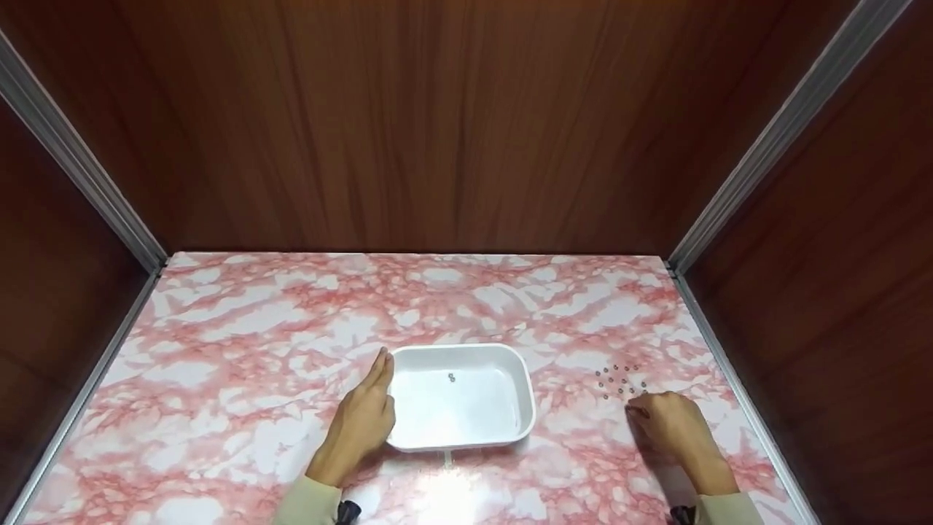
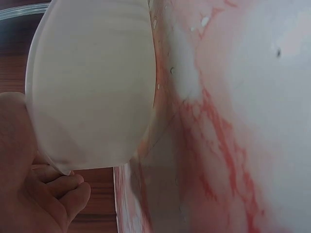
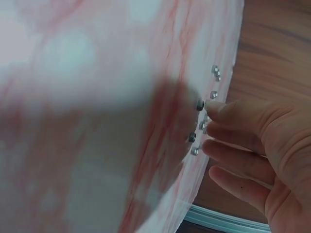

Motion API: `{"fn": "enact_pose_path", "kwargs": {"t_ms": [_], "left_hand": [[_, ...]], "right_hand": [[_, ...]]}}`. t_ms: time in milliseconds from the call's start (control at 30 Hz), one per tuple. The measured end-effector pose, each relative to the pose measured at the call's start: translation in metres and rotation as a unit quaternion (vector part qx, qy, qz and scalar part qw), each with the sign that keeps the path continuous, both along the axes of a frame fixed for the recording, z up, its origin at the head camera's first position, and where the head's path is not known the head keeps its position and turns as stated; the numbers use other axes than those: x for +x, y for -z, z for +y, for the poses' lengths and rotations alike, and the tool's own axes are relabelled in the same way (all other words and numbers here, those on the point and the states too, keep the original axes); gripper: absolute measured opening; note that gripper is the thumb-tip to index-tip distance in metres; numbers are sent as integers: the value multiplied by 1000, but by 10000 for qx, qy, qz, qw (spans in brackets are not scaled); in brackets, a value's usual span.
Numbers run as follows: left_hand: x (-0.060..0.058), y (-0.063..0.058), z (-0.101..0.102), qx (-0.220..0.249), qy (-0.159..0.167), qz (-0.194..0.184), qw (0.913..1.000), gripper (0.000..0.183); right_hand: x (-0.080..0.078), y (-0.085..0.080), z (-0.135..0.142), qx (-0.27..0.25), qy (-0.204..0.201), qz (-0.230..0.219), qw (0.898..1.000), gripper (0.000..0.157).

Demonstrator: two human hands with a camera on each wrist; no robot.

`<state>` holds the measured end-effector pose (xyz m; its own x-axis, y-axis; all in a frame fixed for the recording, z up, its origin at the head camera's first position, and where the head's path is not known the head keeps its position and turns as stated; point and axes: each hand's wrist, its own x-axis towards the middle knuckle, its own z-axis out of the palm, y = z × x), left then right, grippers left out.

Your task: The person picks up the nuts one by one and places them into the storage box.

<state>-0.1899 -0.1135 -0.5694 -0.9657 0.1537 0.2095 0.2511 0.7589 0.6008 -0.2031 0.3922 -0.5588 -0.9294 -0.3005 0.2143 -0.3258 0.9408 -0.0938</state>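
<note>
A white rectangular tray (image 1: 455, 436) stands on the table in front of me, with two small metal nuts (image 1: 451, 378) on its floor. My left hand (image 1: 363, 414) grips its left side, fingers stretched along the rim. In the left wrist view the tray's outer wall (image 2: 92, 87) fills much of the picture, with the left hand (image 2: 43, 199) at its edge and corner. Over the loose nuts (image 1: 621, 391) on the right hovers my right hand (image 1: 674, 424), fingers bent down. In the right wrist view its thumb tip is right at a dark nut (image 3: 200, 105); whether it pinches one I cannot tell.
The tabletop (image 1: 255, 379) has a red and white marbled surface. Dark wood panels (image 1: 437, 131) enclose its back and sides, with grey metal profiles (image 1: 765, 138) at the corners. A bright light reflection lies in front of the tray.
</note>
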Motion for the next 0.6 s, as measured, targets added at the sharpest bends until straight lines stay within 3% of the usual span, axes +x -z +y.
{"fn": "enact_pose_path", "kwargs": {"t_ms": [233,600], "left_hand": [[2,2,0,22,65,-99,9999,58],[-1,1,-1,9,45,-59,10000,58]], "right_hand": [[1,2,-5,443,-227,63,9987,38],[2,2,-10,591,-192,144,9980,31]]}}
